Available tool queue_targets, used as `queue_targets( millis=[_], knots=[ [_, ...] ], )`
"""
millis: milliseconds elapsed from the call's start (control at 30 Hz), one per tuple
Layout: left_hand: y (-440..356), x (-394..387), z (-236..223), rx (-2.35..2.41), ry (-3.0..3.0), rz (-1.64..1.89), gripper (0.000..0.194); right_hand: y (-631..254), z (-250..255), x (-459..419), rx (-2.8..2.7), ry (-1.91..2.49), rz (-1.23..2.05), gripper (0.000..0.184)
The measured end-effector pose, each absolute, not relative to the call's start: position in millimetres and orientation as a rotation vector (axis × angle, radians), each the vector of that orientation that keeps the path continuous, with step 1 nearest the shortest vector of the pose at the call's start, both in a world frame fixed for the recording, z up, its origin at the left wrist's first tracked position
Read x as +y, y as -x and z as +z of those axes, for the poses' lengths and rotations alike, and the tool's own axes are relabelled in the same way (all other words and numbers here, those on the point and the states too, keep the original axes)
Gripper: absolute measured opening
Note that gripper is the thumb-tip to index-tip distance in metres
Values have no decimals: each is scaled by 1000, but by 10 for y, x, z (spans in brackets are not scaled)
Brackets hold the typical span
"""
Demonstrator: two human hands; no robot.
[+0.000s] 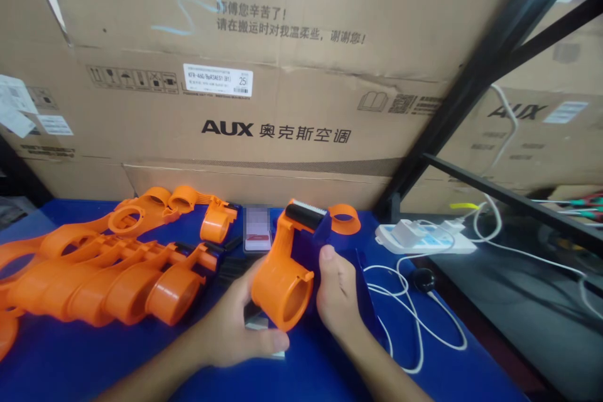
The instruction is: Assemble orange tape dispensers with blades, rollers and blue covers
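An orange tape dispenser (272, 281) with a black roller, a toothed metal edge and a dark blue part at its top is held up in front of me. My left hand (235, 331) is closed around the ring from the left, its thumb below and its other fingers hidden behind. From the right, my right hand (338, 292) grips the dark blue part, thumb upward near the roller. No tape roll shows on the ring. On the left, a row of similar orange dispensers (172, 294) lies on the blue tabletop (164, 367).
Behind the table stands a large cardboard box (282, 81). A loose orange ring (345, 218) and a flat pinkish-white object (257, 239) lie toward the back. On the right are a white power strip (426, 237), tangled white cables (419, 333) and a black metal frame (461, 81).
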State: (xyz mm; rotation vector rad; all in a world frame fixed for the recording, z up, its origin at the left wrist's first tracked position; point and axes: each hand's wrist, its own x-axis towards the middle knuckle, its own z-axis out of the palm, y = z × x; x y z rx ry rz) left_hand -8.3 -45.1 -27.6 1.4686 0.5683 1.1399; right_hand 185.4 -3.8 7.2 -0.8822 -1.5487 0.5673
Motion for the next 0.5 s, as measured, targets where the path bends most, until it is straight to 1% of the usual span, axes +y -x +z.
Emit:
queue_targets(
  millis=[133, 233, 300, 367, 433, 500],
  knots=[
    [61, -523, -316, 607, -1388, 1147, 82, -1802, 5, -12, -1564, 858, 616, 55],
    [-11, -551, -225, 631, -1232, 1258, 82, -1787, 11, 5, -1663, 807, 635, 50],
    [-53, -565, -139, 679, -1206, 1344, 74, -1799, 27, 13, -1749, 764, 636, 47],
    [-26, -581, -73, 764, -1240, 1386, 62, -1827, 40, 18, -1836, 713, 616, 52],
    [122, -591, -30, 863, -1258, 1401, 51, -1862, 48, 18, -1886, 679, 581, 62],
    [398, -581, 35, 943, -1240, 1402, 51, -1896, 58, 8, -1896, 676, 551, 69]
  ],
)
